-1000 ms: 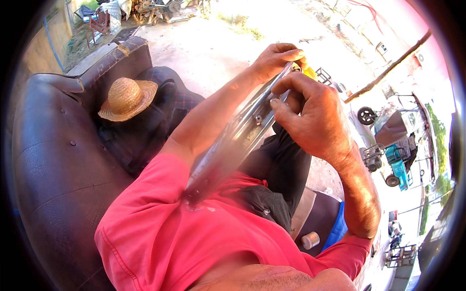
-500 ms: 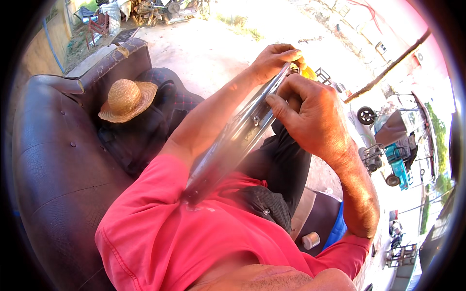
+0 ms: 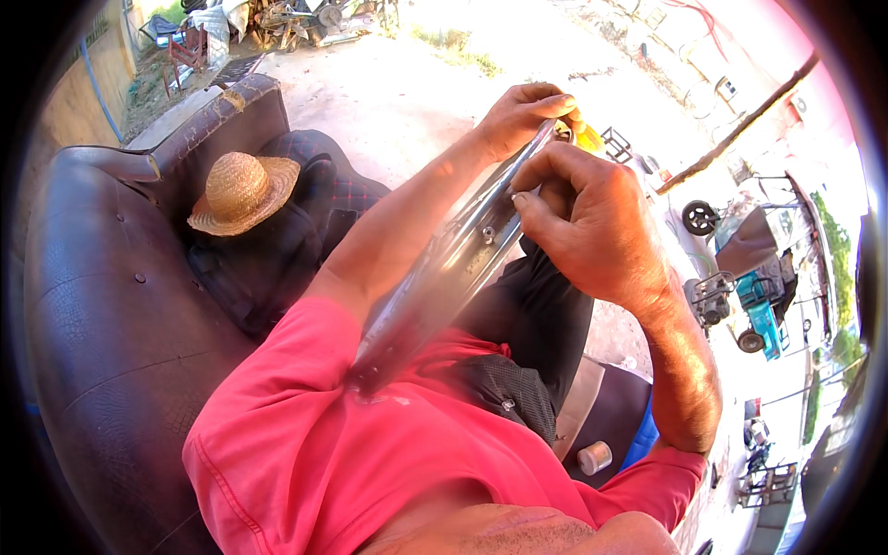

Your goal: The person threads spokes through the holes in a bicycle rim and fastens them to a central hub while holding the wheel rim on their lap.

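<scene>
A long, shiny metal tube (image 3: 467, 250) slants from my chest up to the far right, with a small round fitting on its side; its near end is blurred. My left hand (image 3: 521, 120) is closed around the tube's far end. Close by, my right hand (image 3: 592, 217) is curled over the tube, thumb and index finger pinched together at its side. A tiny pale spot shows at those fingertips, too small to name. Something yellow (image 3: 589, 139) sticks out just beyond the two hands, partly hidden by them.
I sit on a worn brown leather sofa (image 3: 120, 324). At my left, a straw hat (image 3: 242, 192) lies on dark clothing (image 3: 254, 277). A small white container (image 3: 594, 458) rests at my right. Farther off stand a blue vehicle (image 3: 760, 314), a wooden pole (image 3: 740, 129) and scrap piles (image 3: 305, 23).
My right thumb and index finger have shifted slightly, and a pale spot now shows at their tips. My left hand and the tube have stayed nearly still.
</scene>
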### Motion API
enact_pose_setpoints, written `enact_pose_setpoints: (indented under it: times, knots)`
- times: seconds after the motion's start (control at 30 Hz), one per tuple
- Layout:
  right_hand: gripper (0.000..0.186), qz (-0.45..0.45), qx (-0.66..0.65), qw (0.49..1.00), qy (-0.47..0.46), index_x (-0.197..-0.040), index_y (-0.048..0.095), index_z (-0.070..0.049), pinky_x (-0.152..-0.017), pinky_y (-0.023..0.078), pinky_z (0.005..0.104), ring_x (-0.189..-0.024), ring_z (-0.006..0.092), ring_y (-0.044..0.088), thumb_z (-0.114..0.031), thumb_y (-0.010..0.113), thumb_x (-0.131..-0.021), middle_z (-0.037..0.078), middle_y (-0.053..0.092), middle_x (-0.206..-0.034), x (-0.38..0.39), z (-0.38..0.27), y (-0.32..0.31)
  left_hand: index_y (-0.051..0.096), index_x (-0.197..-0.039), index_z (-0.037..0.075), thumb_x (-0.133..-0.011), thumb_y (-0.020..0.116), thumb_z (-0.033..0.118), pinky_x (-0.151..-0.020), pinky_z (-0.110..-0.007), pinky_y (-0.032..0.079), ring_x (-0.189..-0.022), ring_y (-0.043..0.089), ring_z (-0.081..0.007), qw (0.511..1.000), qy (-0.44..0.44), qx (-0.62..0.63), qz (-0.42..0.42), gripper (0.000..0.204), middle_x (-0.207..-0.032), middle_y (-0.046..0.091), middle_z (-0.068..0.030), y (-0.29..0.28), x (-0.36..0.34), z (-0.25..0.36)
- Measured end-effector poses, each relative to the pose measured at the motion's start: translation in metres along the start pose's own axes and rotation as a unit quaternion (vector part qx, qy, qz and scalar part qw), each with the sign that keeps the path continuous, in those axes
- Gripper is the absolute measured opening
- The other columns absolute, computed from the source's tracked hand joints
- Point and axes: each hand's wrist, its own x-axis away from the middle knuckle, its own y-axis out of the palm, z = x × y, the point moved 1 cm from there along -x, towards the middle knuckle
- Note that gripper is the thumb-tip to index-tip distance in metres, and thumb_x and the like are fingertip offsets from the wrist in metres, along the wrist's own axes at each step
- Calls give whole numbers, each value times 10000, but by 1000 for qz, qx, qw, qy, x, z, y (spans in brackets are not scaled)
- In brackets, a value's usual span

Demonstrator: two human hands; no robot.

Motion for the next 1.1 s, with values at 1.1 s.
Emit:
enact_pose_setpoints:
  times: [1.1]
  knots:
    - [168,2,80,997,-1,-864,622,-42,-667,528,457,-724,382,661,-193,689,-835,158,664,-747,3,-7,-3,702,-969,-6,-967,654,158,-802,-316,541,-837,671,-170,1000,6,10,-3,171,-897,710,-90,-6,-3,-8]
